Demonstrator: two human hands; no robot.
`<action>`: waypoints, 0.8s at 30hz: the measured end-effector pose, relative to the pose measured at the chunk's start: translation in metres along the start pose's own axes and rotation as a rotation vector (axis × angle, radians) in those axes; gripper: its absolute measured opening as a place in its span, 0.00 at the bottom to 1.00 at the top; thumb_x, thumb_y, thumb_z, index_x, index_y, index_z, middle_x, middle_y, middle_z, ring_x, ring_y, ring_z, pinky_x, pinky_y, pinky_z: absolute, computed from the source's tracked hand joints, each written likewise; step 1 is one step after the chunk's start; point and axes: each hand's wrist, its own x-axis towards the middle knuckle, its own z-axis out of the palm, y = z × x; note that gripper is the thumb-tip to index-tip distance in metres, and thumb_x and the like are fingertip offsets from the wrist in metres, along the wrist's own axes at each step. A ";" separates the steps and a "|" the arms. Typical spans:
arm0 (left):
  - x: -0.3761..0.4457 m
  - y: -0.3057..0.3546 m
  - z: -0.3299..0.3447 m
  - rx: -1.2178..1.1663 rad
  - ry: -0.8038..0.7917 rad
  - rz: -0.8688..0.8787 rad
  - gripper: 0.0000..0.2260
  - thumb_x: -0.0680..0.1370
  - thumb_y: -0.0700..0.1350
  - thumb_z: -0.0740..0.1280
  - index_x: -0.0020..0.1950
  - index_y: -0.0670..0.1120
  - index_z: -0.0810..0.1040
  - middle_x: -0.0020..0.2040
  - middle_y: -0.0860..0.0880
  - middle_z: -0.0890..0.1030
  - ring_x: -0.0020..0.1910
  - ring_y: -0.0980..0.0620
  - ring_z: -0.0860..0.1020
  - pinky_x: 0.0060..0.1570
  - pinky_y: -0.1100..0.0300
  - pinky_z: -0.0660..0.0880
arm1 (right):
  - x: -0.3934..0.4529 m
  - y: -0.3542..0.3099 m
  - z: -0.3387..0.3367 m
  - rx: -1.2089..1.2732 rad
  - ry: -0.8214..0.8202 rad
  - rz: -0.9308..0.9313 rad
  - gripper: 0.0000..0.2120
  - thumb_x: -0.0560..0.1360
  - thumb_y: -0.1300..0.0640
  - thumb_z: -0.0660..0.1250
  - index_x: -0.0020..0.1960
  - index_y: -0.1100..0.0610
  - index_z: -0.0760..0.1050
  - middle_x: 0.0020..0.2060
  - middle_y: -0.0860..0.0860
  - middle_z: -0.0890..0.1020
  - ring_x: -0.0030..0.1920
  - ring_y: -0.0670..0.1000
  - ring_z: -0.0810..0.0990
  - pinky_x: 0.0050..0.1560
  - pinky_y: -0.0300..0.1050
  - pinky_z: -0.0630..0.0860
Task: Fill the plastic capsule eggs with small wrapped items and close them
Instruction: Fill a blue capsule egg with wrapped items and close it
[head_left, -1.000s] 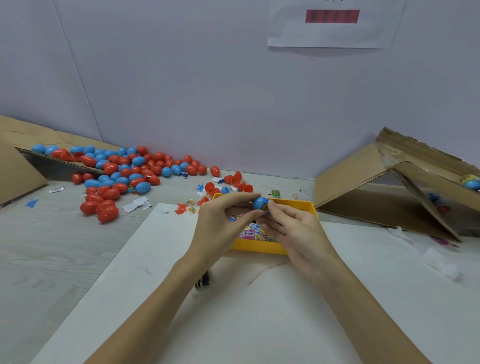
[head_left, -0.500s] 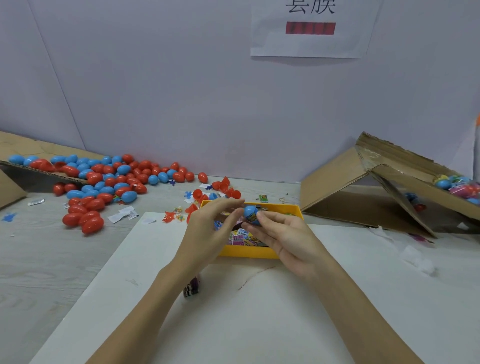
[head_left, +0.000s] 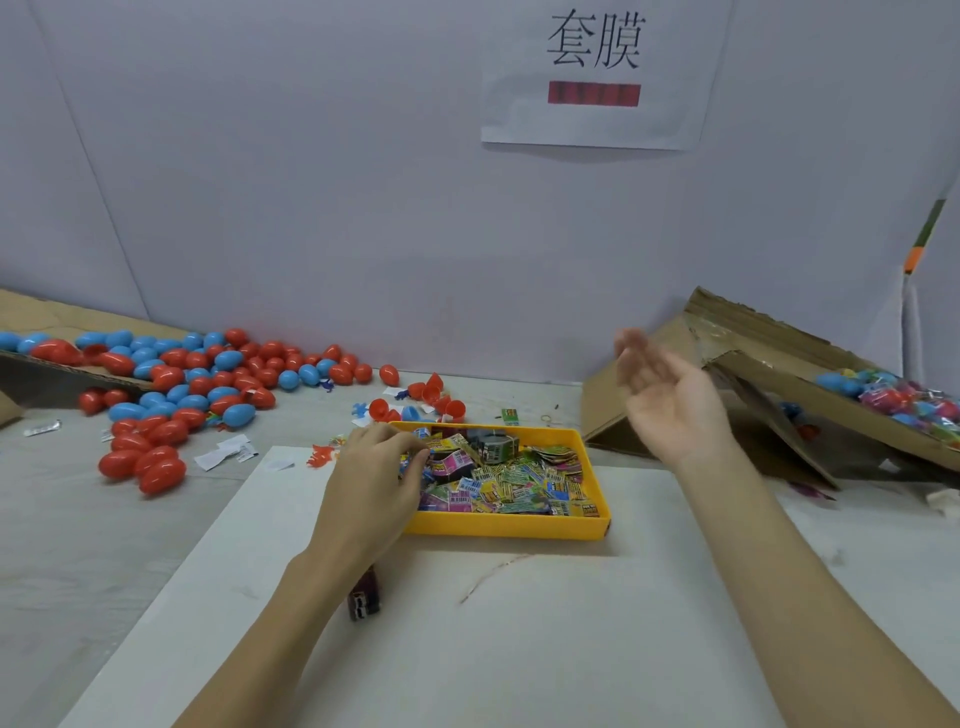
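A yellow tray (head_left: 504, 525) holds several colourful wrapped packets (head_left: 519, 478) and stands on a white board (head_left: 519, 649). My left hand (head_left: 371, 478) reaches into the tray's left side, its fingers bent down onto the packets; whether it pinches one is hidden. My right hand (head_left: 670, 400) is raised to the right of the tray, palm up, fingers spread and blurred, holding nothing. Closed red and blue capsule eggs (head_left: 197, 374) lie in a heap at the left. A few open red and blue egg halves (head_left: 436, 397) sit just behind the tray.
A tipped cardboard box (head_left: 753, 332) at the right holds several wrapped eggs (head_left: 893, 397). Another cardboard flap (head_left: 62, 317) lies under the left heap. A small dark item (head_left: 363, 603) sits by my left wrist. Paper scraps (head_left: 223, 454) litter the table.
Both hands held a blue egg over the tray. Now the egg is gone from them, my right hand has swung up to the right, and my left hand has dropped into the tray.
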 end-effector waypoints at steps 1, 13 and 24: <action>0.001 -0.002 0.000 0.007 0.007 -0.025 0.09 0.82 0.44 0.67 0.60 0.46 0.84 0.55 0.49 0.81 0.55 0.51 0.72 0.53 0.59 0.71 | -0.003 0.012 -0.007 -0.128 0.001 0.040 0.13 0.84 0.60 0.59 0.60 0.65 0.80 0.50 0.58 0.87 0.47 0.53 0.88 0.44 0.40 0.83; 0.016 -0.046 -0.004 -0.193 0.201 -0.464 0.11 0.83 0.40 0.64 0.63 0.45 0.81 0.61 0.47 0.80 0.59 0.49 0.78 0.57 0.56 0.76 | -0.020 0.090 -0.037 -0.932 -0.084 -0.069 0.15 0.86 0.58 0.60 0.51 0.60 0.84 0.38 0.56 0.86 0.36 0.49 0.84 0.36 0.36 0.81; 0.086 -0.159 -0.048 0.653 -0.247 -0.527 0.15 0.82 0.45 0.64 0.68 0.45 0.74 0.68 0.39 0.70 0.67 0.38 0.69 0.68 0.45 0.70 | -0.020 0.092 -0.036 -0.971 -0.094 -0.061 0.14 0.86 0.59 0.60 0.51 0.61 0.83 0.38 0.56 0.87 0.36 0.48 0.84 0.36 0.36 0.81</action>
